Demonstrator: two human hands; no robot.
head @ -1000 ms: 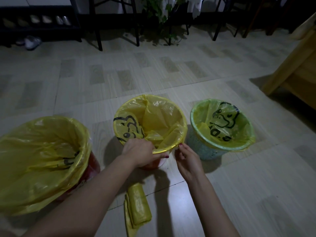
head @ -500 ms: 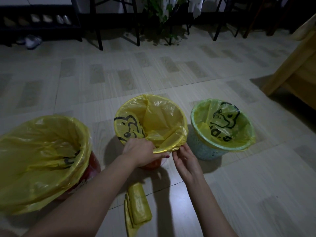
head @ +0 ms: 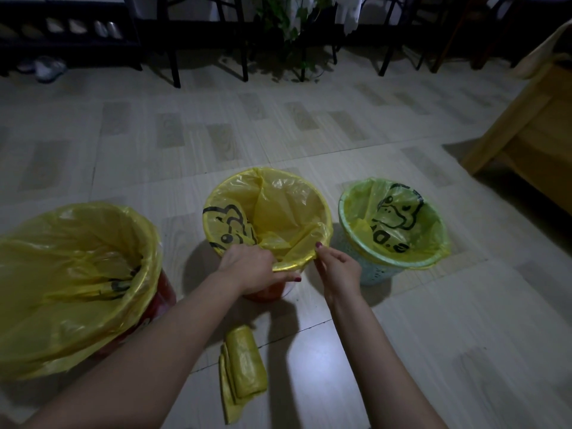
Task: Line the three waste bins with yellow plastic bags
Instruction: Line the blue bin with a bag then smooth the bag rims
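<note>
Middle bin (head: 266, 292), red-bodied, on the floor (head: 433, 335) at centre; lined with a yellow bag (head: 278, 212) printed with a black cartoon figure on its left inner wall. Bag mouth folded over the rim on the far and side arcs; near-right portion slack and drooping inward. Left hand (head: 250, 269) placed on the near rim, fingers closed around the folded bag edge, thumb pointing right beneath the rim. Right hand (head: 339, 270) just right of it, thumb and forefinger pinched on the bag edge at the near-right rim, remaining fingers curled.

Left bin (head: 161, 301), also red, at near left, larger in view; covered by a loose yellow bag (head: 74, 274) draped well over the rim, black print partly visible inside. Right bin (head: 377, 270), pale perforated basket, just beside the middle bin; fitted with a yellow bag (head: 393, 218) showing a black duck-like drawing and lettering, edge turned over the rim.

Roll of spare yellow bags (head: 246, 363) lying on the floor near the middle bin, between the two forearms, one bag partly unrolled at its left.

Wooden furniture (head: 532, 134) at far right; dark frame legs (head: 170, 41), a leafy plant (head: 294, 23) and a rack of shoes (head: 77, 26) along the far edge.
</note>
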